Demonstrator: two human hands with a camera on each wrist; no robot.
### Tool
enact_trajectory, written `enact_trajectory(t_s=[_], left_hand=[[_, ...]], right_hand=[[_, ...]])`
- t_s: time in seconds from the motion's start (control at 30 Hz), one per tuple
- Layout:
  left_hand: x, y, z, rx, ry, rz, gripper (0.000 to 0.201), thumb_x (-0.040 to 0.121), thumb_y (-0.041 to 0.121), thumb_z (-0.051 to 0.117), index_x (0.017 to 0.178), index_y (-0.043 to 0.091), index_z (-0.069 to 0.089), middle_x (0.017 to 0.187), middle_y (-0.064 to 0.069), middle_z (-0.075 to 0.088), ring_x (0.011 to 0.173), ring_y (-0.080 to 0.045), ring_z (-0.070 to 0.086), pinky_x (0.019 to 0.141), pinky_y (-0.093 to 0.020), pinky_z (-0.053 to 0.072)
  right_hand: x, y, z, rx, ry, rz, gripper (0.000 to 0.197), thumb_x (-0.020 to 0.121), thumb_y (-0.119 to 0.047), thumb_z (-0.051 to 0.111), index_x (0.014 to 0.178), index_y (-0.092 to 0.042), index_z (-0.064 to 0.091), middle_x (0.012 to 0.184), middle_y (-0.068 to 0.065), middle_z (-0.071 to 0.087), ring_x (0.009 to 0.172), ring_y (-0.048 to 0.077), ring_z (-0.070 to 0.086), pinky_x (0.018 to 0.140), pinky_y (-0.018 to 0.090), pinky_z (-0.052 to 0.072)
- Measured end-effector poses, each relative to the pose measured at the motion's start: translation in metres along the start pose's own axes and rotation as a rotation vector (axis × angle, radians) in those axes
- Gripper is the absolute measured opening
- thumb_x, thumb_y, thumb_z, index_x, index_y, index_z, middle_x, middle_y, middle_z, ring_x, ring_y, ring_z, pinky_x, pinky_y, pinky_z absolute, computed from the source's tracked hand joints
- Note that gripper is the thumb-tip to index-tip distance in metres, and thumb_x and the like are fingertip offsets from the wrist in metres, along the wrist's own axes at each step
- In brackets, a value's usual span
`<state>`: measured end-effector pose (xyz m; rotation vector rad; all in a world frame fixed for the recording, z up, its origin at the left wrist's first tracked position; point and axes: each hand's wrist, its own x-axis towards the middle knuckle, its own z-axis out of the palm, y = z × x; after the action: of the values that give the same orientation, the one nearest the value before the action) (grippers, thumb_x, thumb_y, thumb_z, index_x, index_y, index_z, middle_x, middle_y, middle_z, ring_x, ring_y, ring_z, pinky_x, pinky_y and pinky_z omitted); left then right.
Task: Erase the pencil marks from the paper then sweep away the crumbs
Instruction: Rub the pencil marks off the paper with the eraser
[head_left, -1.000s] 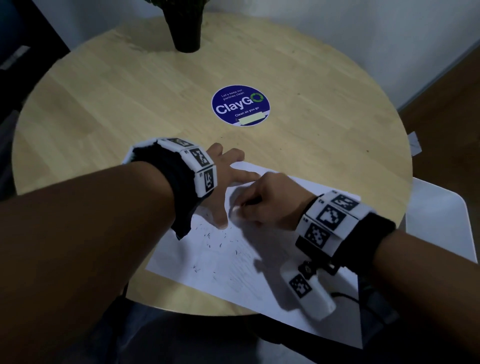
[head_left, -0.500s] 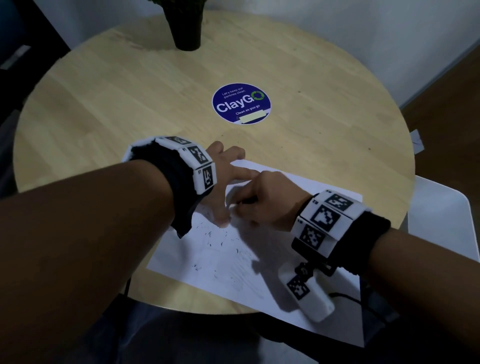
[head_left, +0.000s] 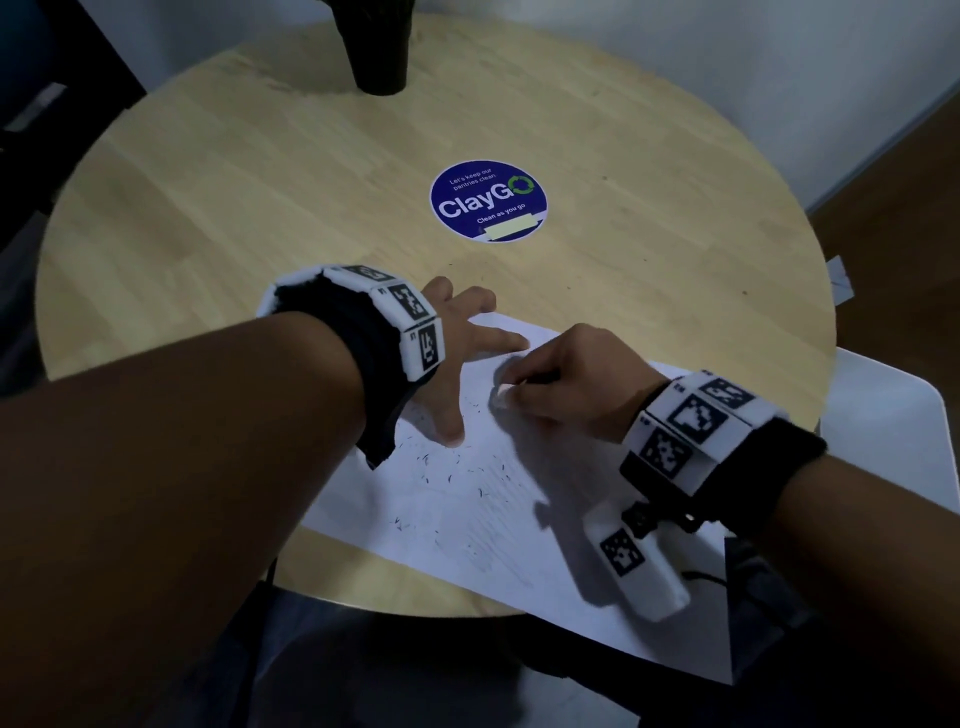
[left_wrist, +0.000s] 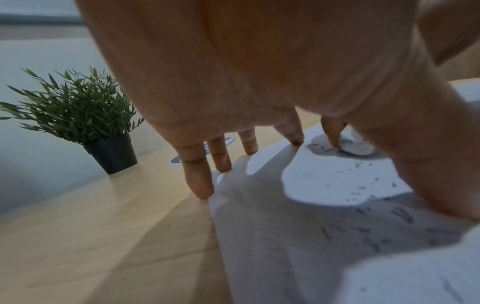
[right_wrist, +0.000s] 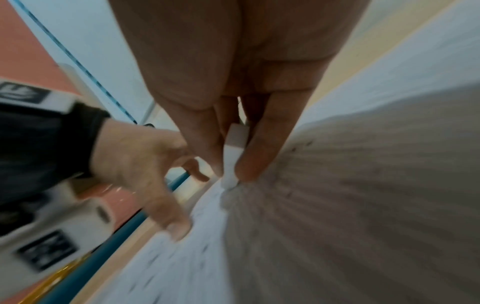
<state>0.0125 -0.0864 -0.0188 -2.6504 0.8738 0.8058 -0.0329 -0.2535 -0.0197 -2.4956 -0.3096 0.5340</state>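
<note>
A white sheet of paper lies on the round wooden table, its near corner overhanging the edge. Dark eraser crumbs and faint pencil marks are scattered over it. My left hand presses flat on the paper's far left corner, fingers spread. My right hand pinches a white eraser and holds its tip down on the paper, just right of the left hand. In the right wrist view the eraser sits between thumb and finger. Crumbs also show in the left wrist view.
A small green plant in a black pot stands at the table's far edge. A round blue "ClayGo" sticker marks the table's middle. A white chair seat stands to the right, beyond the table edge.
My right hand has shifted slightly right and toward me with the eraser. The left hand stays planted on the paper.
</note>
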Motion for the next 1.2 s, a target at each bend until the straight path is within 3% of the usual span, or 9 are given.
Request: enact_trajectory(t_s=[0.13,0.3,0.37,0.47,0.6,0.77,0.9,1.07,1.2], left_hand=[[0.001,-0.001,0.001,0.029,0.003,0.013,0.113,0.061,0.059,0.074,0.147,0.054,0.000,0.153,0.009,-0.002,0.132,-0.029,0.017,0.104,-0.047,0.036],[0.000,0.000,0.002,0.028,0.008,-0.004,0.113,0.060,0.059,0.073,0.146,0.055,0.000,0.153,0.011,-0.003,0.132,-0.027,0.017,0.103,-0.046,0.037],[0.001,-0.001,0.002,0.032,0.009,0.001,0.113,0.060,0.059,0.073,0.146,0.055,0.000,0.152,0.011,-0.003,0.133,-0.028,0.017,0.104,-0.047,0.036],[0.002,-0.002,0.002,0.030,0.000,0.009,0.113,0.061,0.058,0.074,0.147,0.054,0.001,0.153,0.009,-0.003,0.133,-0.029,0.016,0.104,-0.046,0.036],[0.000,-0.001,0.003,0.010,0.018,0.002,0.113,0.059,0.058,0.074,0.146,0.056,0.002,0.152,0.013,-0.001,0.132,-0.027,0.018,0.100,-0.044,0.038],[0.002,-0.002,0.002,0.018,0.016,0.008,0.113,0.058,0.058,0.075,0.146,0.056,0.003,0.152,0.012,-0.001,0.132,-0.030,0.018,0.099,-0.045,0.037],[0.002,-0.001,0.002,0.027,-0.010,-0.010,0.115,0.057,0.060,0.074,0.145,0.057,-0.001,0.153,0.012,-0.004,0.133,-0.030,0.017,0.102,-0.048,0.037],[0.000,-0.001,0.000,0.035,-0.006,0.000,0.113,0.062,0.058,0.075,0.146,0.055,0.000,0.153,0.010,-0.003,0.133,-0.030,0.016,0.103,-0.046,0.036],[0.000,0.001,-0.001,0.034,-0.021,-0.013,0.113,0.061,0.059,0.073,0.146,0.055,-0.002,0.153,0.010,-0.004,0.134,-0.030,0.016,0.103,-0.047,0.036]], right_hand=[[-0.019,-0.013,0.016,-0.015,-0.157,-0.113,0.010,0.083,-0.031,0.068,0.087,-0.028,0.077,0.050,-0.028,0.056,0.057,-0.010,0.053,0.068,0.013,0.044],[-0.002,0.005,-0.005,0.023,0.011,0.030,0.015,0.083,-0.030,0.069,0.096,-0.028,0.077,0.064,-0.024,0.064,0.060,-0.011,0.053,0.067,0.012,0.038],[-0.011,-0.003,0.003,-0.011,-0.056,-0.021,0.014,0.084,-0.030,0.067,0.093,-0.028,0.077,0.060,-0.022,0.061,0.061,-0.007,0.053,0.067,0.012,0.039],[-0.023,-0.014,0.013,-0.039,-0.176,-0.093,0.013,0.084,-0.032,0.068,0.091,-0.028,0.077,0.071,-0.015,0.066,0.070,0.000,0.057,0.074,0.017,0.043],[-0.006,0.002,-0.002,-0.024,-0.013,0.008,0.013,0.083,-0.033,0.069,0.093,-0.029,0.077,0.052,-0.026,0.058,0.058,-0.012,0.051,0.064,0.008,0.037],[-0.025,-0.014,0.013,-0.066,-0.181,-0.113,0.012,0.084,-0.034,0.068,0.090,-0.030,0.077,0.047,-0.024,0.052,0.054,-0.010,0.051,0.062,0.004,0.037],[-0.009,0.004,-0.001,0.003,-0.012,0.022,0.014,0.083,-0.033,0.070,0.093,-0.026,0.077,0.047,-0.031,0.053,0.056,-0.015,0.050,0.061,0.005,0.034],[-0.031,-0.014,0.019,-0.009,-0.158,-0.084,0.013,0.083,-0.032,0.069,0.092,-0.027,0.078,0.065,-0.019,0.065,0.059,-0.006,0.053,0.062,0.005,0.037],[-0.005,0.004,-0.005,0.052,0.016,0.063,0.014,0.081,-0.028,0.071,0.093,-0.027,0.078,0.056,-0.030,0.059,0.062,-0.008,0.054,0.068,0.013,0.041]])
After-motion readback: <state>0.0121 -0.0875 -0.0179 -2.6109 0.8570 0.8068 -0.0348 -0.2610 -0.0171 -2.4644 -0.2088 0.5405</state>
